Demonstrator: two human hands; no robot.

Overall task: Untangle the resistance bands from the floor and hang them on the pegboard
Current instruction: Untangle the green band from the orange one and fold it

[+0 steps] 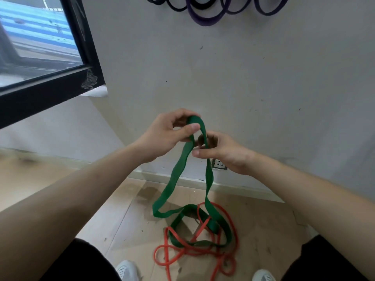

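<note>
Green band (pixel 176 171) pinched between raised left hand (pixel 166 132) and right hand (pixel 225 151).

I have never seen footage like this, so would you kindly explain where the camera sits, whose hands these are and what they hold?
There is no machine here: a person works with bare hands. The single picture comes from a camera worn on their head, looking forward and down. The left hand and the right hand both pinch the top of a green band, raised as a loop. Its lower part lies on the wooden floor, tangled with a thinner red band. Purple bands hang against the wall at the top edge.
</note>
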